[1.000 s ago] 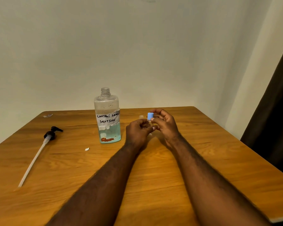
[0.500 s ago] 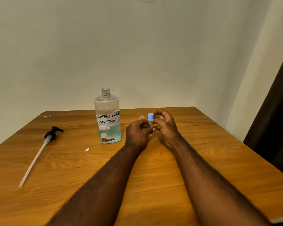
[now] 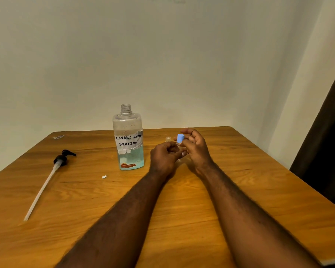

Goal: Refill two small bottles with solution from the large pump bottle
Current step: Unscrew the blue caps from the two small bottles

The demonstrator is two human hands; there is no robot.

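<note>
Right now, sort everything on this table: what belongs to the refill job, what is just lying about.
Job: large bottle; its pump, lying off to the left; small bottle gripped by left hand; blue cap pinched by right hand; second small bottle behind them.
Lying about: white scrap; clear wrapper, far left corner.

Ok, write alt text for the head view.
A left hand grips a small clear bottle while the right hand pinches its blue cap, over a wooden table. Left of them stands the open large bottle; its pump lies farther left.
</note>
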